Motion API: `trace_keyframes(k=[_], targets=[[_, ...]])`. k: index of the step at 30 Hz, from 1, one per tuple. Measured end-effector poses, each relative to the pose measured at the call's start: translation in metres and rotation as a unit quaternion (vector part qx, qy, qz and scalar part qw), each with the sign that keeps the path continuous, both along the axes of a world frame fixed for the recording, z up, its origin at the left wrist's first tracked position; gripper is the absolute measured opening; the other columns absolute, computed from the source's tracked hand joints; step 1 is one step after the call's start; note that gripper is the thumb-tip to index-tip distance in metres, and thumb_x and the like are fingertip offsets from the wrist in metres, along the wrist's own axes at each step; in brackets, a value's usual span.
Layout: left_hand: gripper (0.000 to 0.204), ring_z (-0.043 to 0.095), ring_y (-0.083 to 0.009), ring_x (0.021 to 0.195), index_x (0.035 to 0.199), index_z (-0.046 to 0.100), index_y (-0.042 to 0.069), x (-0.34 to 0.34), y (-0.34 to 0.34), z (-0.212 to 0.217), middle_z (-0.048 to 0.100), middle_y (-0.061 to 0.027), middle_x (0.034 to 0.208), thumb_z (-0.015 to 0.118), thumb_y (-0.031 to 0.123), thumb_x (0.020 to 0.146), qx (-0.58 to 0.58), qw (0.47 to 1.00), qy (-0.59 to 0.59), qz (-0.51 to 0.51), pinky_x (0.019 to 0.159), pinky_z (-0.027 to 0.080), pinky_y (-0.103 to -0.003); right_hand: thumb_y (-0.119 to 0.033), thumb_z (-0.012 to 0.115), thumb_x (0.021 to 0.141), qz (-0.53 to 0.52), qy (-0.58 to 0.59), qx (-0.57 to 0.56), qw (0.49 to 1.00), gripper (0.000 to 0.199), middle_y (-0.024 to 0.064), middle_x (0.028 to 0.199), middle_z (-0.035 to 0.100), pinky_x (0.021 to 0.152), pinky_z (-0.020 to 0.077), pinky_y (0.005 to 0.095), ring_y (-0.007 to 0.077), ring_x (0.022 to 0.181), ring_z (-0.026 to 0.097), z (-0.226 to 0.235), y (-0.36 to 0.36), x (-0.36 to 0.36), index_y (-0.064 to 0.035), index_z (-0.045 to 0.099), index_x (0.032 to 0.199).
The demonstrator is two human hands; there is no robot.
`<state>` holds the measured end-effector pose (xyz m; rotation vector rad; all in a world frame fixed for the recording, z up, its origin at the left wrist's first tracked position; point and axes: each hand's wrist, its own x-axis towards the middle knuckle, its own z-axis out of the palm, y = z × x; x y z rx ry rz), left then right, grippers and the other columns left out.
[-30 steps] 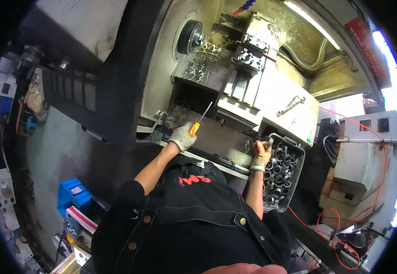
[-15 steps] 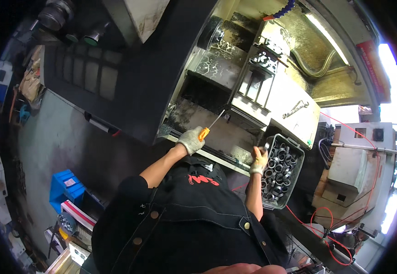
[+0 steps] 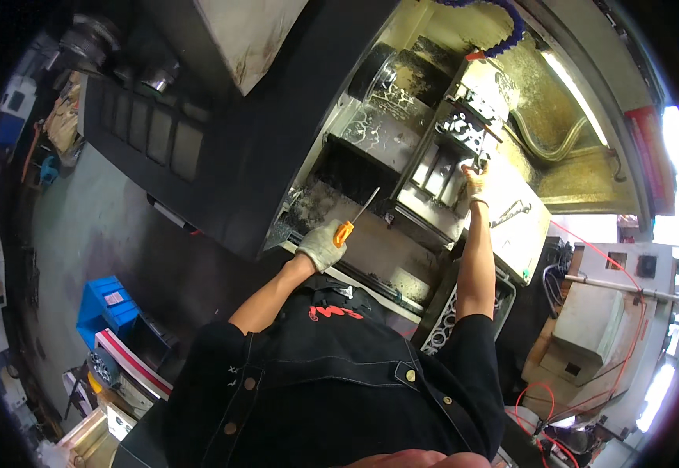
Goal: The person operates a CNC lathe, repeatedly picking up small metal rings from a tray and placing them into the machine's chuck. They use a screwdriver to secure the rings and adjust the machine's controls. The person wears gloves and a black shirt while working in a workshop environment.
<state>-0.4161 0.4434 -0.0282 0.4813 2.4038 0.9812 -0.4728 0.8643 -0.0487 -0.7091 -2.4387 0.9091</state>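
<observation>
My left hand, gloved, is closed around an orange-handled tool. Its thin straight metal shaft points up and away, like a screwdriver's, over the machine's front opening. My right hand, also gloved, reaches far into the machine beside the block with round holes. Its fingers are closed on a small metal ring, partly covered by the glove. Under my right forearm stands a grey bin of metal rings, largely hidden by the arm.
A wrench-like metal tool lies on the pale machine cover. To the left is the lathe chuck; a dark sliding door flanks the opening. A blue hose hangs above. Blue crates stand on the floor.
My right hand has moved from above the bin, up and forward to the holed block, carrying the ring. My left hand keeps its hold on the orange-handled tool, almost in place.
</observation>
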Motion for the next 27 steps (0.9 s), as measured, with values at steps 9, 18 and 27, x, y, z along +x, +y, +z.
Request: trace_keyframes(k=[9,18,27], targets=[[0.03,0.057,-0.039,0.083,0.097,0.049,0.006,0.001,-0.005,-0.013,0.06,-0.0207,0.086,0.057,0.021,0.073,-0.033,0.998,-0.025,0.049,0.073,0.045,-0.045,-0.001,0.063,0.073,-0.008,0.177,-0.177,0.968,0.016,0.0015,0.073,0.054,0.061,0.0406,0.0251,0.0102,0.066,0.048,0.027,0.028,-0.033,-0.0052,0.052,0.083],[0.032,0.057,-0.0394,0.08,0.1,0.048,0.007,0.018,-0.006,-0.022,0.059,-0.0206,0.081,0.057,0.023,0.074,-0.058,0.996,-0.052,0.043,0.069,0.045,-0.045,-0.021,0.073,0.055,0.115,-0.009,0.161,0.98,0.052,0.0094,0.081,0.059,0.068,0.0445,0.0351,0.0234,0.073,0.056,0.041,0.001,-0.015,-0.0037,0.054,0.1],[0.032,0.057,-0.0381,0.084,0.104,0.048,0.007,0.031,-0.006,-0.031,0.059,-0.021,0.084,0.054,0.018,0.075,-0.055,0.997,-0.055,0.022,0.072,0.045,-0.045,-0.005,0.064,0.07,0.099,0.087,-0.075,0.988,0.019,-0.0015,0.071,0.052,0.059,0.0396,0.0227,0.0076,0.065,0.046,0.023,0.048,-0.035,-0.0054,0.056,0.087]])
